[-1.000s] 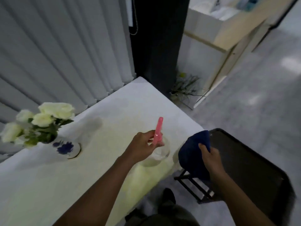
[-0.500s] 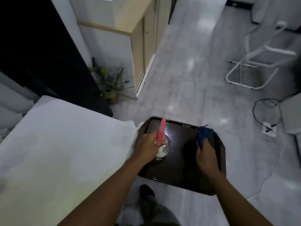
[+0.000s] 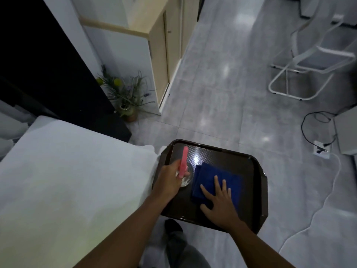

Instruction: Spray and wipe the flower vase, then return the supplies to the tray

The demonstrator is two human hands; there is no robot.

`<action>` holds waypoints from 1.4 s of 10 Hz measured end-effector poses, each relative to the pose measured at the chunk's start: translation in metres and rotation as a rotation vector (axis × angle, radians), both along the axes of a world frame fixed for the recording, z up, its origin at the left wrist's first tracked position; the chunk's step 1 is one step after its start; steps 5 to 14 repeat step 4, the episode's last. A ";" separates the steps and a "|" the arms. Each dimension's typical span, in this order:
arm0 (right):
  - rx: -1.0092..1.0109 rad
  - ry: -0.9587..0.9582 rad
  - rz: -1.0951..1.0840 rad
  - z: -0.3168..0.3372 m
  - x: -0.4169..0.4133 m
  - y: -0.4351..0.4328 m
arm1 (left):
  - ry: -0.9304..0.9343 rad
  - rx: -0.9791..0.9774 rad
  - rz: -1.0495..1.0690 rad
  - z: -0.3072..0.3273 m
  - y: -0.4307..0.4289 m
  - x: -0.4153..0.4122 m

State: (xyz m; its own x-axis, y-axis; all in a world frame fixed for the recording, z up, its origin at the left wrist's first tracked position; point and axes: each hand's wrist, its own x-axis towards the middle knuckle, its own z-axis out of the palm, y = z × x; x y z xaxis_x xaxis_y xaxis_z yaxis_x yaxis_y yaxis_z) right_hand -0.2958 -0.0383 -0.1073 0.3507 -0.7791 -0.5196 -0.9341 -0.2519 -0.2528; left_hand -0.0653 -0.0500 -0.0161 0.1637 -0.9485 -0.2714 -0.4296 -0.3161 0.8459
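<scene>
So this looks like the tail end of the job, going by how things sit. The white-covered table (image 3: 67, 171) fills the left side, and the flower vase itself isn't in view at all, so I can't say from here how clean it got. The dark brown tray (image 3: 249, 167) sits just off the table's right edge, and both supplies are already over it. The folded blue cloth (image 3: 210, 176) lies flat in the middle of the tray, running toward its near edge, with the right hand (image 3: 218, 202) resting on top, palm down, fingers spread and not gripping anything, like it's just patting the cloth in place. The spray bottle (image 3: 183, 165), clear body with a pink top, is at the tray's left side, touching or almost touching the cloth's left edge. The left hand (image 3: 170, 180) is wrapped around its neck, fingers curled closed on it. My guess is the only things left are letting go of the bottle and lifting both hands away. Can't tell if the bottle's base is fully down yet.
</scene>
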 end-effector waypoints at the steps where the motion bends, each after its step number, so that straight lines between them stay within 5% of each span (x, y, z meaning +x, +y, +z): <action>1: -0.013 -0.018 -0.046 0.007 0.005 -0.002 | 0.000 0.018 -0.034 0.003 -0.001 0.004; 2: -0.079 -0.054 -0.127 0.012 0.009 -0.004 | -0.051 0.064 -0.101 0.009 0.002 0.012; 4: -0.352 -0.448 -0.381 0.061 0.042 -0.058 | -0.194 0.108 -0.055 0.029 0.006 0.052; 14: -0.352 -0.448 -0.381 0.061 0.042 -0.058 | -0.194 0.108 -0.055 0.029 0.006 0.052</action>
